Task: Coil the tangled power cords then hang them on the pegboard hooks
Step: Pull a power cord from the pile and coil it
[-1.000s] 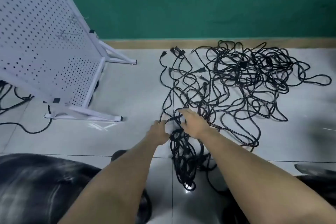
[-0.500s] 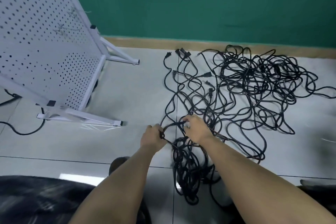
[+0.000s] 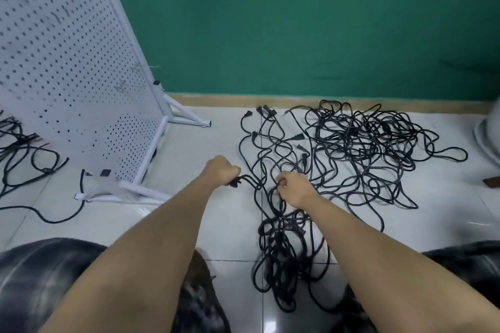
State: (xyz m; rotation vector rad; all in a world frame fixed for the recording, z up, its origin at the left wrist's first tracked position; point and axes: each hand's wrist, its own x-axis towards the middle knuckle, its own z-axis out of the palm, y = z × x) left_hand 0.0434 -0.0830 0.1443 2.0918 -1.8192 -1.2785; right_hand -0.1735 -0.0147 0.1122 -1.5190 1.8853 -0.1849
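Observation:
A big tangle of black power cords (image 3: 359, 149) lies spread on the tiled floor ahead and to the right, with several plugs (image 3: 266, 112) at its far left. My left hand (image 3: 220, 171) grips the plug end of one black cord. My right hand (image 3: 293, 188) pinches a cord just to the right, above a denser bundle of cords (image 3: 281, 251) that runs back toward my knees. A white pegboard (image 3: 62, 67) on a white frame stands tilted at the left, with thin wire hooks (image 3: 128, 80) near its right edge.
More black cords (image 3: 24, 154) lie on the floor behind the pegboard at the far left. The pegboard's white feet (image 3: 124, 194) stick out over the tiles. A green wall with a tan skirting runs along the back. A white object (image 3: 487, 138) sits at the right edge.
My left hand has closed on a cord's plug end and pulled it left, away from my right hand. The view has tilted up, showing more pegboard and wall.

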